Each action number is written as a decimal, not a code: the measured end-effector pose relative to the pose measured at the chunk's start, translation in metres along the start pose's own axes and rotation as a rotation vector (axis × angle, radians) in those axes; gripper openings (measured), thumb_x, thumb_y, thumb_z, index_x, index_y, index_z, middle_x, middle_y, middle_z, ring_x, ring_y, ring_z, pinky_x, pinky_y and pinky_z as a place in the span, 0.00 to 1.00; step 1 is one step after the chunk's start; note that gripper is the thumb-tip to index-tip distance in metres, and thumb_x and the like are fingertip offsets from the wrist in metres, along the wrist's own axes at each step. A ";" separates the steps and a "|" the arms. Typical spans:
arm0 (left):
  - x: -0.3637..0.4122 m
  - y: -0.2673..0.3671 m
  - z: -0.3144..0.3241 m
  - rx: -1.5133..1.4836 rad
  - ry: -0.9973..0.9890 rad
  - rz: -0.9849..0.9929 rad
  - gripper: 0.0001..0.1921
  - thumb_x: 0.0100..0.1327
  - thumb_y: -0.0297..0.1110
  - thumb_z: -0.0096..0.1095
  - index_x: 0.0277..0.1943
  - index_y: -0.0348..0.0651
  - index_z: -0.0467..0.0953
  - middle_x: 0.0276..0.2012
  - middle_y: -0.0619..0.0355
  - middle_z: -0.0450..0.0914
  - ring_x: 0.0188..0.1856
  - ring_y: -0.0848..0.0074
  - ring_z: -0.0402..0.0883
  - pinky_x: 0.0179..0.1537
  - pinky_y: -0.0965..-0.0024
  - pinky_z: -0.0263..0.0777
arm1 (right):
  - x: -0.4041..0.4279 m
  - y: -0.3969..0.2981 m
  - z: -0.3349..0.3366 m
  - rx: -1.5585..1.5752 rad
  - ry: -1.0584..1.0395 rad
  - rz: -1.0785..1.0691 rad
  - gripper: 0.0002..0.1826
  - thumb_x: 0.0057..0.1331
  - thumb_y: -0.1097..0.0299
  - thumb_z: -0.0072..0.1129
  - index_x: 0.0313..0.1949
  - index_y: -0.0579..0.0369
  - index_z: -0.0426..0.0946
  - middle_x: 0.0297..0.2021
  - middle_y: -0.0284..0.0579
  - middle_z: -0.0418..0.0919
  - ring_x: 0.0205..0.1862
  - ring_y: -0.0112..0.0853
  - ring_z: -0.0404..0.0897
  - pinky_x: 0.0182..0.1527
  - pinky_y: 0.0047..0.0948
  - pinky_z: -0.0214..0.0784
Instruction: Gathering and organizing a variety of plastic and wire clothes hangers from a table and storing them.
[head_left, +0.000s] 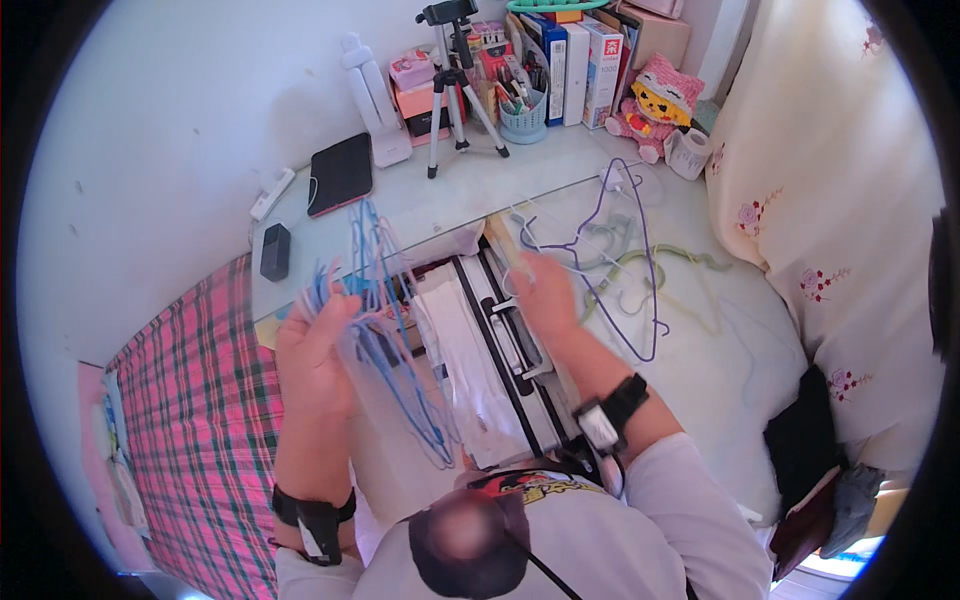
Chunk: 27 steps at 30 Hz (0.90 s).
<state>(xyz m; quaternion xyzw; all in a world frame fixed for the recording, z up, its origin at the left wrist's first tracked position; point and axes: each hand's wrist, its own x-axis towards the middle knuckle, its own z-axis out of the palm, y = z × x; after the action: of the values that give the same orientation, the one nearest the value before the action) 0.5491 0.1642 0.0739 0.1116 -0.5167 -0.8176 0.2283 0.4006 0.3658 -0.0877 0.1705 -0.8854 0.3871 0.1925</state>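
My left hand (319, 345) grips a bunch of thin clothes hangers (401, 390), mostly blue with some pink and pale ones. They hang over the space left of a silver hard case (495, 345). Above the case's right side, my right hand (551, 292) has its fingers pinched on a thin white hanger (574, 232), whose hook shows at the fingertips. A purple hanger (654, 292) lies on the glass-topped desk to the right of that hand. Beside and under it are green hangers (637, 262) and a grey-blue hanger (607, 232), partly overlapping.
A small tripod (450, 82), a black tablet (341, 174) and a dark box-shaped device (276, 253) stand or lie along the back and left. Further back are a pen basket (523, 116), a plush toy (652, 105) and a toilet roll (688, 154). A curtain (795, 187) borders the right.
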 end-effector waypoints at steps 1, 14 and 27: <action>-0.001 0.004 -0.004 -0.034 0.009 -0.021 0.09 0.60 0.24 0.59 0.43 0.37 0.74 0.37 0.57 0.79 0.39 0.76 0.78 0.44 0.72 0.72 | 0.012 0.020 -0.006 -0.166 -0.049 0.007 0.18 0.57 0.62 0.59 0.46 0.52 0.75 0.39 0.47 0.77 0.45 0.44 0.74 0.48 0.40 0.65; -0.005 0.008 -0.039 0.138 0.127 -0.025 0.09 0.63 0.28 0.57 0.44 0.35 0.74 0.37 0.55 0.79 0.37 0.72 0.79 0.42 0.67 0.75 | 0.012 0.106 -0.021 -0.459 -0.190 -0.050 0.05 0.54 0.70 0.52 0.27 0.49 0.78 0.30 0.43 0.76 0.38 0.41 0.76 0.37 0.39 0.69; -0.015 0.031 -0.054 0.098 -0.013 -0.044 0.11 0.63 0.29 0.55 0.47 0.35 0.71 0.34 0.54 0.79 0.37 0.72 0.79 0.41 0.64 0.75 | -0.090 0.057 -0.199 0.008 0.104 0.520 0.06 0.54 0.72 0.63 0.32 0.57 0.79 0.26 0.41 0.77 0.28 0.29 0.76 0.33 0.25 0.68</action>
<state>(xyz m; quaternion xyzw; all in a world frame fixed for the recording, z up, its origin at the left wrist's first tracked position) 0.5926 0.1174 0.0775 0.1287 -0.5549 -0.7969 0.2012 0.4948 0.5656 -0.0414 -0.0820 -0.8868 0.4354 0.1312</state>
